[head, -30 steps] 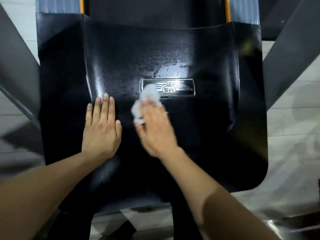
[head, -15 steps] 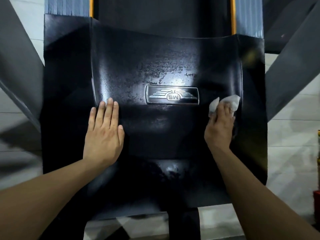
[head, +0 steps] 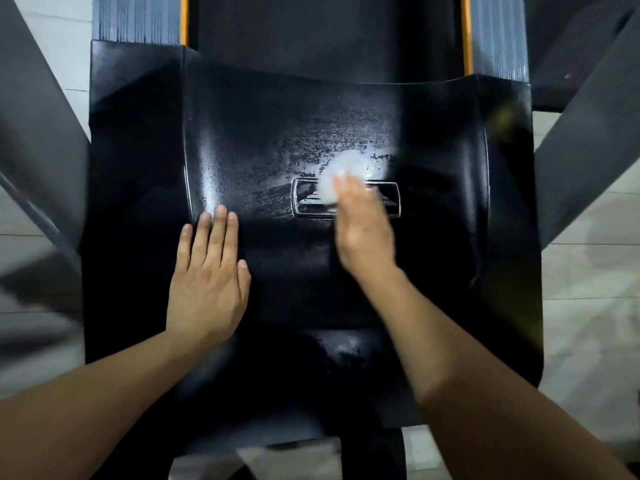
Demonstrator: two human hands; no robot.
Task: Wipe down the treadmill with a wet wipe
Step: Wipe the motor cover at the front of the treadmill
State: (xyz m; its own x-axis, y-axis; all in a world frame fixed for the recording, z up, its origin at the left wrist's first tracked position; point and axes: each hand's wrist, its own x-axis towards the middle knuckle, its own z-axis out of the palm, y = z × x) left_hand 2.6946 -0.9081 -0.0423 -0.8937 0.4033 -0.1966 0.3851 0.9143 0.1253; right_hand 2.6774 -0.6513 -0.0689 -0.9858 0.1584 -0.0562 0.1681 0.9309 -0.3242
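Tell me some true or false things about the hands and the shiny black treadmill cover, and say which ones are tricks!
1. The left hand lies flat on the black cover. True.
2. The right hand is empty. False: it holds a white wet wipe.
3. The wipe is over the silver badge in the middle of the cover. True, it covers part of the badge.
4. Both hands are rubbing with wipes. False: only the right hand has a wipe; the left one just rests there.
5. There are orange stripes beside the dark belt at the top. True.
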